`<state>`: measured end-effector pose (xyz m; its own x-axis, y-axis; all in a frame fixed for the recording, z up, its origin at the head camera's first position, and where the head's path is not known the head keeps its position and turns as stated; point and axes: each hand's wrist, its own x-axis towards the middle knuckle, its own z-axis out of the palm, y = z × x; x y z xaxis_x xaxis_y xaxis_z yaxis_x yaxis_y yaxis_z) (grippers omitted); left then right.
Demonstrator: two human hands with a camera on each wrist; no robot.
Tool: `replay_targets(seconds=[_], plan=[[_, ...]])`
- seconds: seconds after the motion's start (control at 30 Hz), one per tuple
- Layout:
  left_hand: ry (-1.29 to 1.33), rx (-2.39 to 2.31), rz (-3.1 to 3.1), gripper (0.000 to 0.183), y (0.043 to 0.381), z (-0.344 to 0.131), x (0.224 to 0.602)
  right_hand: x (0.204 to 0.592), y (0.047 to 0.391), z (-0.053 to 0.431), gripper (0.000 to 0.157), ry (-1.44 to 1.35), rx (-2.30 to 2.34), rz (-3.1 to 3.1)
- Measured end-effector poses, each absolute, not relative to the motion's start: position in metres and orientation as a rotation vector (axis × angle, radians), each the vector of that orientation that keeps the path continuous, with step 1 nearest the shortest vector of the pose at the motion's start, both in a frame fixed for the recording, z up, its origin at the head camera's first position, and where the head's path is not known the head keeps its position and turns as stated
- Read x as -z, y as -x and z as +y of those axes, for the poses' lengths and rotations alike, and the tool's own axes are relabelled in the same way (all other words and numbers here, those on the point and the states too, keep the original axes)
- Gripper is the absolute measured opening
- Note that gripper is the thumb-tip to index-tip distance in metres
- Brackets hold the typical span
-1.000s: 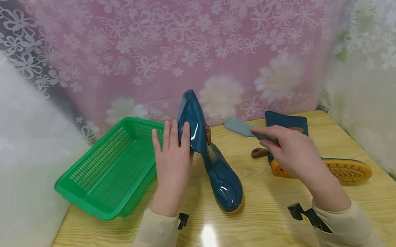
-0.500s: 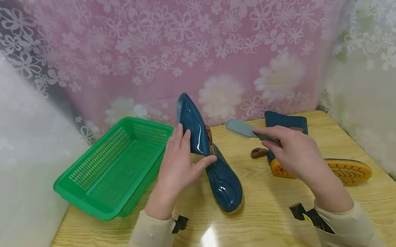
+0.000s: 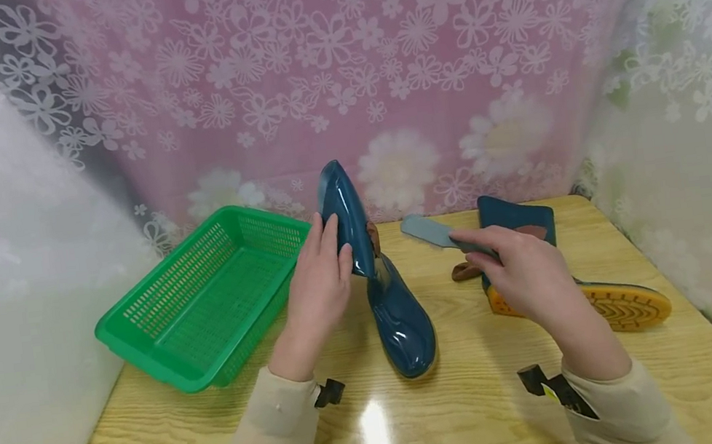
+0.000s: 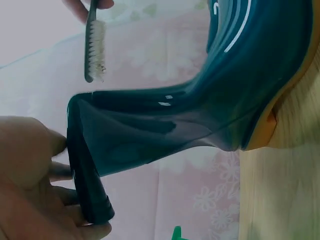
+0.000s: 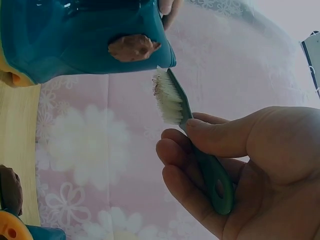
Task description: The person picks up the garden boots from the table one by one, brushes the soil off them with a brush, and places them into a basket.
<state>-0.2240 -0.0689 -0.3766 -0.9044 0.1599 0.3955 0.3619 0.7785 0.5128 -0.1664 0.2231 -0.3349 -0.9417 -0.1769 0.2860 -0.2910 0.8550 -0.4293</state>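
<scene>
A glossy blue rain boot [image 3: 405, 341] stands upright on the table, its toe toward me. My left hand [image 3: 313, 285] holds it at the top of the shaft, fingers at the rim; part of the fingers is hidden behind the rim in the left wrist view. A brown clump [image 5: 132, 48] sticks to the shaft's right side. My right hand [image 3: 526, 268] grips the handle of a grey-green brush [image 5: 170, 97]. Its pale bristles carry dark specks and face the boot. In the head view the brush head is a little right of the shaft, apart from it.
Left of the boot stands a green plastic basket [image 3: 215, 318] with slotted walls. A second blue boot [image 3: 517, 218] lies on its side at the right, its orange sole [image 3: 625, 305] showing. Another brown clump [image 3: 466, 272] sits beside it. A floral curtain [image 3: 339, 70] hangs behind the table.
My left hand first lay with spread fingers beside the shaft, then opened its thumb wide, and now sits closer round the top. The right hand and brush have hardly moved.
</scene>
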Motion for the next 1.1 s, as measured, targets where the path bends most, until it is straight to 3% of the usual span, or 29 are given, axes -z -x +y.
replay_targets(seconds=[0.2,0.47,0.6,0.8,0.97,1.1], plan=[[0.321,1.043,-2.71,0.078,0.225,-0.059,0.378,0.335,0.167,0.22,0.043,-0.372,-0.717,-2.794],[0.199,0.882,-2.504,0.055,0.231,-0.045,0.38,0.338,0.166,0.221,0.042,-0.367,-0.717,-2.796],[0.214,0.903,-2.496,0.055,0.233,-0.043,0.381,0.338,0.165,0.223,0.042,-0.378,-0.72,-2.784],[0.37,1.116,-2.614,0.084,0.238,-0.049,0.381,0.336,0.165,0.226,0.042,-0.384,-0.716,-2.768],[0.566,1.285,-2.665,0.087,0.239,-0.052,0.378,0.333,0.165,0.229,0.043,-0.367,-0.712,-2.772],[0.877,1.269,-2.638,0.089,0.239,-0.049,0.377,0.331,0.165,0.232,0.042,-0.344,-0.701,-2.765]])
